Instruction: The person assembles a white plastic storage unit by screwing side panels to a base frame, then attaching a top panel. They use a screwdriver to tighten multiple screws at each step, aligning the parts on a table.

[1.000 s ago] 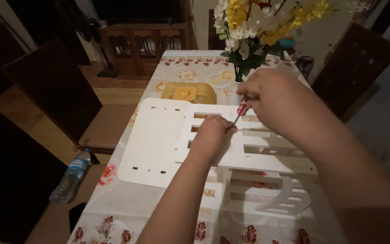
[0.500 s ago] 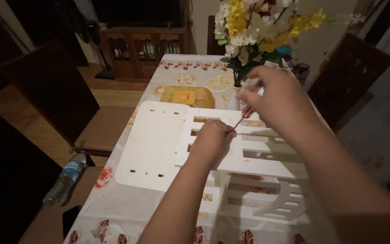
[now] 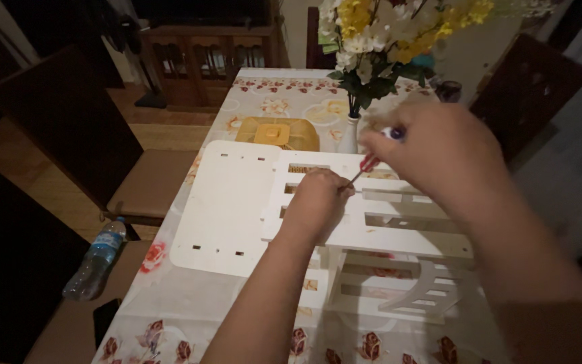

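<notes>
The right hand [image 3: 439, 152] holds a small screwdriver [image 3: 370, 164] with a red-and-white handle, its grip closed around the handle and the thin shaft slanting down toward 7 o'clock. The tip meets the top of a white slotted panel assembly [image 3: 372, 222], a flat-pack piece of white board with rectangular cut-outs, lying at the centre of the desk [image 3: 264, 108]. The left hand [image 3: 318, 202] rests on that assembly just at 7 o'clock of the screwdriver tip, fingers curled together and pressed against the board; whether they pinch a screw cannot be told.

A larger flat white panel [image 3: 220, 205] with small slots lies at 9 o'clock of the left hand, touching the assembly. At 12 o'clock of the hands a white vase [image 3: 349, 135] carries yellow and white flowers [image 3: 372, 40], with a yellow square lid-like dish [image 3: 277, 133] beside it. The desk wears a floral cloth. A plastic water bottle [image 3: 95, 259] lies on a chair seat at 8 o'clock, with a dark phone [image 3: 106, 320] near it.
</notes>
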